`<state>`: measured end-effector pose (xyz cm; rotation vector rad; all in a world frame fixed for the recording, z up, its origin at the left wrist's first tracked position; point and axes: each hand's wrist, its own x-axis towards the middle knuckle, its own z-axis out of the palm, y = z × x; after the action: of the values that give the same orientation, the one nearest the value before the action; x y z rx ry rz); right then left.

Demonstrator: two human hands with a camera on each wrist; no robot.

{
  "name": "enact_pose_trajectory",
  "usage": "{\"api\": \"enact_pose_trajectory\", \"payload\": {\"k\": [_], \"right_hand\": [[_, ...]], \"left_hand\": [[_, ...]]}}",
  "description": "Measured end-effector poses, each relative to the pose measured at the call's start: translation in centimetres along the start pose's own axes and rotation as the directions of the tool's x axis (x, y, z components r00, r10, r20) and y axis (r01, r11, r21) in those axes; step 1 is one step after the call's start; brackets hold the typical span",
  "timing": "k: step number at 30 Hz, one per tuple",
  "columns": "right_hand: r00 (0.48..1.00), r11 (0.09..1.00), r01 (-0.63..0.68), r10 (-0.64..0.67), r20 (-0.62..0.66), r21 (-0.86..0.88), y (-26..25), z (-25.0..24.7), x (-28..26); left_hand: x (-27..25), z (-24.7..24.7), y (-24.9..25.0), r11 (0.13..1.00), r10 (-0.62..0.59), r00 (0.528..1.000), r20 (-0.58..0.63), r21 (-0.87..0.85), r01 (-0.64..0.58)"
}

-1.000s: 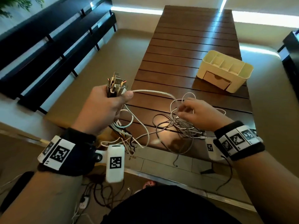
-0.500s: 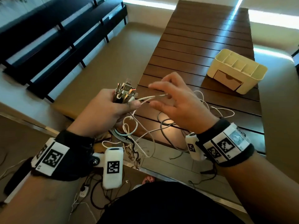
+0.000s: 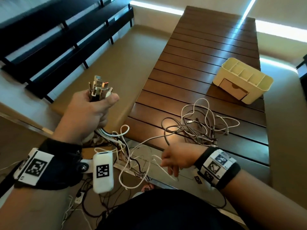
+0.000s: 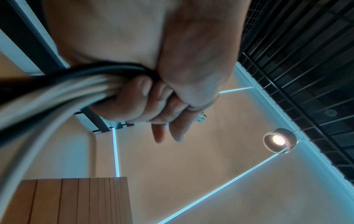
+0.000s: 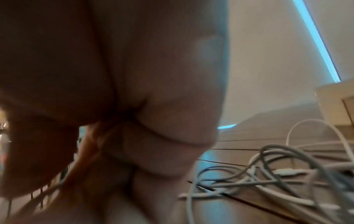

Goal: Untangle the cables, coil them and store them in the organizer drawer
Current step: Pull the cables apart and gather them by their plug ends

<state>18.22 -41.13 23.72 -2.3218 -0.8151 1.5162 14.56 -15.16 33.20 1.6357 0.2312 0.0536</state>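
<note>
Two bare forearms, each banded at the wrist with a tagged camera strap

The left hand (image 3: 86,117) sits above a wide black fabric wrist strap (image 3: 54,165) carrying a white panel printed with a black square fiducial marker (image 3: 35,167); a white rounded plastic camera pod (image 3: 103,171), also bearing a square black marker, hangs from it on a white bracket fixed by a silver screw (image 3: 83,167). The right hand (image 3: 178,157) has a matching black band (image 3: 221,168) with several white marker panels (their patterns partly blurred) and a smaller white tagged pod (image 3: 198,178) beneath. A dark garment (image 3: 166,211) covers the torso; no sleeves reach the forearms.
</note>
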Motion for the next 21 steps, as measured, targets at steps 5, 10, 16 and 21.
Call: {"api": "enact_pose_trajectory", "payload": {"k": [5,10,16,21], "right_hand": [[0.925,0.985,-0.127,0.075,-0.372,-0.117,3.0,-0.4,1.8],[0.753,0.997,0.079,-0.058,-0.655,0.003,3.7,-1.1,5.2],[0.804,0.967,-0.098,-0.063,-0.592,-0.237,4.6,0.6,8.7],[0.757,0.919,-0.225,-0.046,-0.652,-0.325,6.3,-0.5,8.2]], "left_hand": [[-0.7,-0.1,-0.4,0.998,-0.03,1.0,-0.005,0.052,0.03],[-1.4,0.8,-0.5,0.997,-0.063,0.998,0.015,0.054,0.062],[-1.9,1.9,0.2,0.997,-0.048,0.998,0.037,0.062,0.046],[-2.1,0.3,0.9,0.999,-0.009,1.0,-0.008,0.054,0.01]]}}
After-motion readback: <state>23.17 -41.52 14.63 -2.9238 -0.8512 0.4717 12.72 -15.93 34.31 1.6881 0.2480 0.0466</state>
